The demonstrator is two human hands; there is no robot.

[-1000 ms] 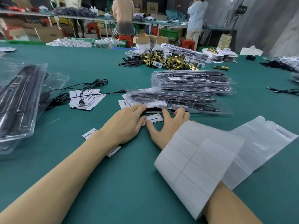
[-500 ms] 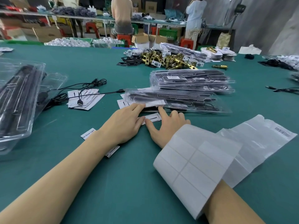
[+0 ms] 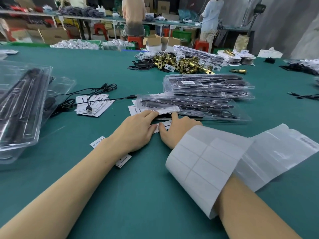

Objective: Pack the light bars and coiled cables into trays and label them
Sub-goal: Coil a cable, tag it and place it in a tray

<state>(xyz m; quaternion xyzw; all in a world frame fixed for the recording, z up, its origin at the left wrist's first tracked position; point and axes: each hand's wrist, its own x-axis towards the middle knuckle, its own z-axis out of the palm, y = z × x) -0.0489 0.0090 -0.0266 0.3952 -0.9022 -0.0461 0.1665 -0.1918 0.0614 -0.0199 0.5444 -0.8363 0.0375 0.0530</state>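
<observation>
Both hands are down on the green table. The left hand lies flat, its straight fingers pressing the white label on the near packed tray. The right hand rests relaxed beside it, fingertips at the tray's front edge, gripping nothing. A label sheet drapes over the right forearm. Loose black cables lie left of the tray.

Bare green tabletop lies open near the person. Ahead, packed trays block the way. Clear trays crowd the left, loose cables lie between, and label sheets cover the right.
</observation>
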